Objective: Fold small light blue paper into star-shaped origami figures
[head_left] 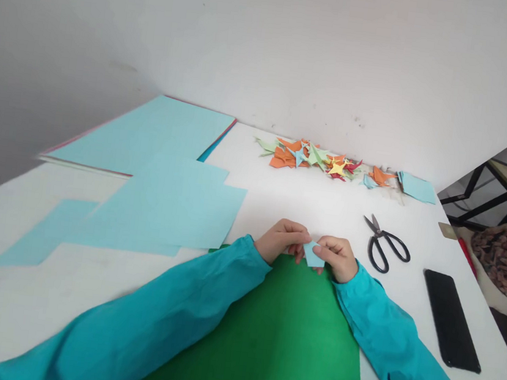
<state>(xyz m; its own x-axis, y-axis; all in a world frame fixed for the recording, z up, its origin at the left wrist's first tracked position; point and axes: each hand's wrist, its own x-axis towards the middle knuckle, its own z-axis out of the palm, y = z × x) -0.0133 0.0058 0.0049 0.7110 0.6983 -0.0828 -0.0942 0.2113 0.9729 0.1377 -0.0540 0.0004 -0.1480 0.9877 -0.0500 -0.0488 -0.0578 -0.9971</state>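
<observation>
A small folded piece of light blue paper (314,256) is held up between my two hands, above the far end of a green sheet (282,335). My left hand (282,240) pinches its upper left corner between thumb and fingers. On the other side, my right hand (336,257) grips its right edge, with the thumb lying across the front. The fingers behind the paper are partly hidden. Both of my arms are in teal sleeves, and the left forearm passes over the green sheet.
Light blue sheets (163,210) overlap at left, before a large paper stack (149,134). Folded paper figures (317,158) lie along the wall, with blue squares (417,188) at their right. Black-handled scissors (383,242) and a black phone (451,319) lie right of my hands.
</observation>
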